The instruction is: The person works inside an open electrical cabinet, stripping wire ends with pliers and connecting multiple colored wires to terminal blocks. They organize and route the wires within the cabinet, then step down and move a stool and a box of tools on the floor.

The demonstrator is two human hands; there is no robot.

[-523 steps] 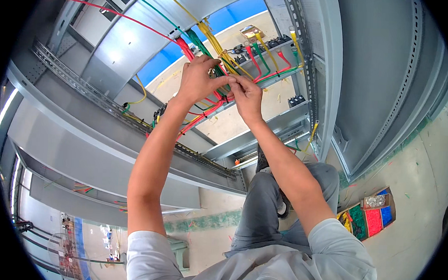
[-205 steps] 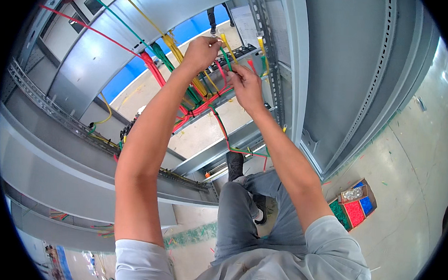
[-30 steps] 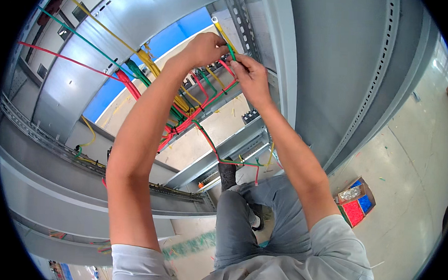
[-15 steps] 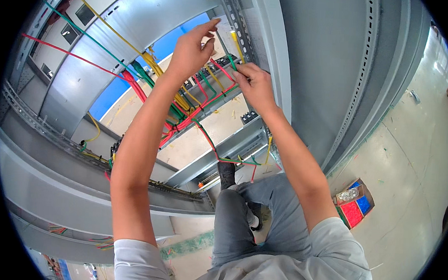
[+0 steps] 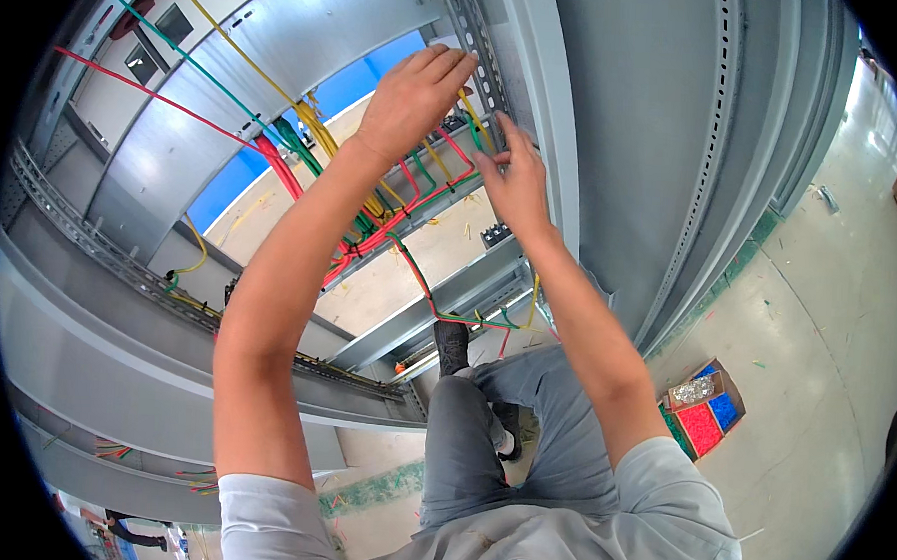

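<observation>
My left hand (image 5: 412, 98) reaches up to the perforated metal rail (image 5: 476, 39) of the cabinet frame. Its fingers are bent and close together; whatever they hold is hidden behind them. Just to the right and a little lower, my right hand (image 5: 520, 183) has its thumb and fingers apart, with nothing visible in the grip. A green wire (image 5: 473, 131) stands between the hands, close to the right fingertips. Beside it run a yellow wire (image 5: 479, 119) and a red wire (image 5: 458, 150), rising from the tied harness of red and green wires (image 5: 399, 221).
Yellow wires (image 5: 320, 134) and a red bundle (image 5: 278, 167) cross the opening left of my arm. A grey side panel (image 5: 636, 118) stands at the right. On the floor, a divided box (image 5: 700, 429) holds red, blue and green small parts. A black terminal block (image 5: 494, 235) sits below my right hand.
My left hand has moved right and slightly down, its fingers now at the rail. My right hand has let go of the green wire and opened its fingers.
</observation>
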